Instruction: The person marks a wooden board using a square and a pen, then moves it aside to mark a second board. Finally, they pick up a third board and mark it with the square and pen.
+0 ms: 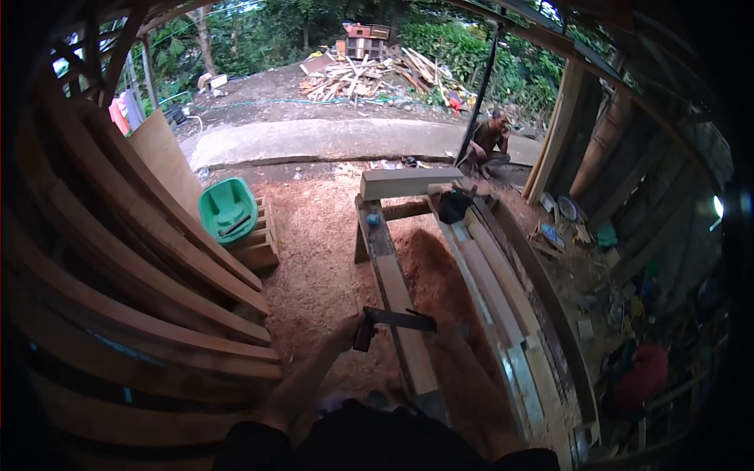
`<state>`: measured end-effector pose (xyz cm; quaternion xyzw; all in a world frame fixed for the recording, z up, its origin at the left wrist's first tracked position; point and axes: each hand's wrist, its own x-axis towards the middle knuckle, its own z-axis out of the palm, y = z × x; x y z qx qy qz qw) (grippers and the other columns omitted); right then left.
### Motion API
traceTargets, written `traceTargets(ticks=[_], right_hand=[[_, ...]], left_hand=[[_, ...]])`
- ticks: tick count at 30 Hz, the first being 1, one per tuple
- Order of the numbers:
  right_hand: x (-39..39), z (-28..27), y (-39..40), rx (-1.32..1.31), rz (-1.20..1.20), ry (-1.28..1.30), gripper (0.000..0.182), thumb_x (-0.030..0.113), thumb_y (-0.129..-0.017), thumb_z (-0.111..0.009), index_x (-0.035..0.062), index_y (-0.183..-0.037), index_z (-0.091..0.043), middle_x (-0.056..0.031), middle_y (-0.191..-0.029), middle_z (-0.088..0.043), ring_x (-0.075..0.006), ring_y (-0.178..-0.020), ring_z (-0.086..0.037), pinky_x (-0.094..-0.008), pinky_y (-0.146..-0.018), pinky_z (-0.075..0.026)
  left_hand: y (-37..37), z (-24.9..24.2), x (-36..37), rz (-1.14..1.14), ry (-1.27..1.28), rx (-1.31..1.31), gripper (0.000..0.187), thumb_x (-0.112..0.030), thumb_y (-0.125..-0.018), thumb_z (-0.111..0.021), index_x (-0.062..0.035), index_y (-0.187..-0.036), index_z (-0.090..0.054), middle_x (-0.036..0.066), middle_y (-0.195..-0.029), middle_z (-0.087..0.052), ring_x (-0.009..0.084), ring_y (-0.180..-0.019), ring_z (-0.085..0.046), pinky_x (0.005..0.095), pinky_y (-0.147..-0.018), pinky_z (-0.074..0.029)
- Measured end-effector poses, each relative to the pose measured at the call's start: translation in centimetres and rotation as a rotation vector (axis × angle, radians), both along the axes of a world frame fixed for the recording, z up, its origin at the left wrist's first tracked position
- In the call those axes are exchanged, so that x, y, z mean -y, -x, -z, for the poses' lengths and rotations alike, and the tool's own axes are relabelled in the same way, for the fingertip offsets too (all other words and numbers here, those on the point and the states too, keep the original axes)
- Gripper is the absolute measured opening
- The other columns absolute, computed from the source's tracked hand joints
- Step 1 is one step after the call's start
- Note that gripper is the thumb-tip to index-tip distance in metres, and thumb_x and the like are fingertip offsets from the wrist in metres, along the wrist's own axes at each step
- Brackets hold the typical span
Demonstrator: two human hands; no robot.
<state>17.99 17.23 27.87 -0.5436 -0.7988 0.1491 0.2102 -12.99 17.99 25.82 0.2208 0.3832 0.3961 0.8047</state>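
Observation:
In my left hand [346, 333], fingers closed, is the dark handle of a try square [399, 319]. Its blade reaches right, across a light wooden board [411, 345] that lies lengthwise on a bench beam. My right hand [449, 336] is close to the blade's far end, in shadow and hard to make out. A thin dark pencil-like stick [419, 314] sticks out from its fingers over the blade tip.
Long planks [149, 275] are stacked on the left beside a green basin [228, 210]. A thick timber [408, 183] crosses the bench's far end. More boards [503, 290] lie on the right. Beyond, a person [488, 145] crouches by a post. Shavings [314, 251] cover the ground.

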Motion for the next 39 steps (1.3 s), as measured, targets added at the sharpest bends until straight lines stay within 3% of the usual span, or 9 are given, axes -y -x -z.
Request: traceTargets(ticks=[6,7,12,16,18,24,28,33,39], right_hand=[[0.1,0.5,3.1,0.198,0.055,0.142,0.067,0.029,-0.077,-0.077,0.0053,-0.131,-0.046,-0.0168,-0.123,-0.052,-0.0344,-0.118,-0.049,-0.0464,-0.098,-0.041],[0.6,0.7,3.8,0.127,0.09,0.055,0.059,0.019,-0.069,-0.079,0.0032,-0.12,-0.053,-0.0201,-0.117,-0.052,-0.0378,-0.113,-0.05,-0.0445,-0.092,-0.043],[1.7,5.9,4.0,-0.035,0.142,0.226,0.051,0.011,-0.072,-0.074,0.0023,-0.118,-0.053,-0.0201,-0.111,-0.053,-0.0382,-0.108,-0.052,-0.044,-0.089,-0.044],[2.4,9.1,3.4,-0.073,0.116,0.299,0.048,0.008,-0.072,-0.072,0.0018,-0.116,-0.054,-0.0198,-0.108,-0.054,-0.0386,-0.103,-0.054,-0.0441,-0.088,-0.045],[1.3,9.8,3.8,-0.053,0.136,0.343,0.044,0.003,-0.073,-0.07,0.0013,-0.115,-0.055,-0.019,-0.109,-0.054,-0.0377,-0.104,-0.054,-0.0436,-0.088,-0.045],[-2.0,17.5,2.9,-0.106,0.274,0.271,0.046,-0.009,-0.075,-0.06,0.0005,-0.12,-0.055,-0.0167,-0.118,-0.049,-0.0352,-0.111,-0.053,-0.0392,-0.092,-0.046],[-2.4,20.1,1.7,-0.084,0.366,0.257,0.044,-0.007,-0.081,-0.049,-0.0025,-0.125,-0.05,-0.0172,-0.126,-0.044,-0.0363,-0.113,-0.051,-0.0413,-0.091,-0.045],[-1.3,21.4,2.5,-0.129,0.366,0.236,0.034,-0.003,-0.086,-0.052,-0.0025,-0.12,-0.056,-0.0168,-0.121,-0.055,-0.031,-0.108,-0.057,-0.035,-0.085,-0.049],[-0.9,24.1,1.6,-0.079,0.347,0.099,0.034,0.0,-0.089,-0.05,-0.0016,-0.122,-0.058,-0.0173,-0.126,-0.056,-0.0332,-0.115,-0.054,-0.0398,-0.094,-0.045]], left_hand=[[-2.5,2.1,-1.0,-0.07,-0.021,-0.063,0.033,-0.028,-0.101,-0.045,-0.0018,-0.118,-0.054,0.015,-0.103,-0.064,0.0283,-0.084,-0.068,0.0393,-0.069,-0.057],[-2.7,2.6,-0.4,-0.064,0.005,-0.079,0.033,-0.028,-0.101,-0.046,-0.0021,-0.119,-0.054,0.015,-0.102,-0.064,0.028,-0.085,-0.068,0.0392,-0.07,-0.057],[-1.7,5.5,1.0,-0.008,0.092,-0.123,0.036,-0.028,-0.101,-0.046,-0.0003,-0.123,-0.051,0.016,-0.101,-0.064,0.0293,-0.088,-0.067,0.0383,-0.077,-0.056],[-2.3,12.2,3.0,-0.037,0.026,-0.263,0.035,-0.024,-0.1,-0.048,0.0003,-0.126,-0.049,0.014,-0.101,-0.064,0.0275,-0.09,-0.067,0.0366,-0.079,-0.056],[-3.3,13.7,4.1,-0.115,0.158,-0.158,0.038,-0.027,-0.099,-0.052,-0.0029,-0.128,-0.052,0.012,-0.108,-0.064,0.0184,-0.096,-0.063,0.0297,-0.082,-0.052],[-8.0,21.6,5.0,-0.182,0.056,-0.558,0.038,-0.029,-0.098,-0.054,0.0008,-0.121,-0.057,0.008,-0.103,-0.065,0.0125,-0.091,-0.059,0.0268,-0.082,-0.047],[-10.4,22.4,3.9,-0.291,0.037,-0.456,0.041,-0.03,-0.098,-0.054,0.0029,-0.123,-0.054,0.005,-0.097,-0.063,0.0089,-0.089,-0.054,0.0233,-0.077,-0.044],[-12.5,23.3,3.5,-0.313,0.112,-0.512,0.043,-0.032,-0.097,-0.056,0.0058,-0.117,-0.057,0.007,-0.095,-0.066,0.0101,-0.087,-0.056,0.0243,-0.078,-0.046],[-14.5,24.1,3.3,-0.481,0.095,-0.504,0.036,-0.026,-0.093,-0.064,0.0043,-0.113,-0.06,0.004,-0.092,-0.065,0.0064,-0.084,-0.056,0.0215,-0.073,-0.045]])
